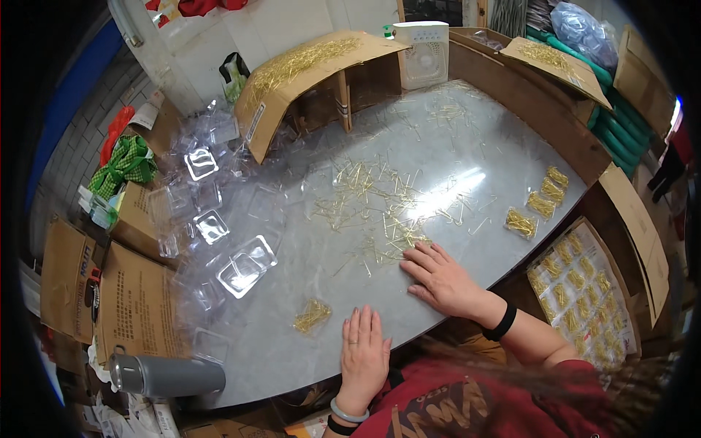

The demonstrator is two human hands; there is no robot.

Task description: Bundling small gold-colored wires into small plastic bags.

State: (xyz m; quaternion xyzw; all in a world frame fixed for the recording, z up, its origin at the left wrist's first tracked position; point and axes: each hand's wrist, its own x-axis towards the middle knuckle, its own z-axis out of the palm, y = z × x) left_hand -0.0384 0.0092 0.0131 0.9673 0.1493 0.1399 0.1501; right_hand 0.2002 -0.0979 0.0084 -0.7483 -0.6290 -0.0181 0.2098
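Observation:
My left hand (364, 358) rests flat near the table's front edge, fingers stretched out and holding nothing. Just left of it lies a small bunch of gold wire hooks (312, 317), apparently in a clear tray. My right hand (444, 281) lies palm down to the right, fingers extended, their tips at the near edge of a loose heap of gold wire hooks (398, 208). What is under its palm is hidden. Several filled clear packs (521, 223) of the same hooks sit by the table's right edge.
Clear plastic blister shells (248, 266) pile up on the left of the grey table (292, 365). A grey bottle (168, 376) lies at the front left. An opened cardboard box (321, 62) and white fan (421, 55) stand behind. Right, a low carton (629, 339) holds filled packs.

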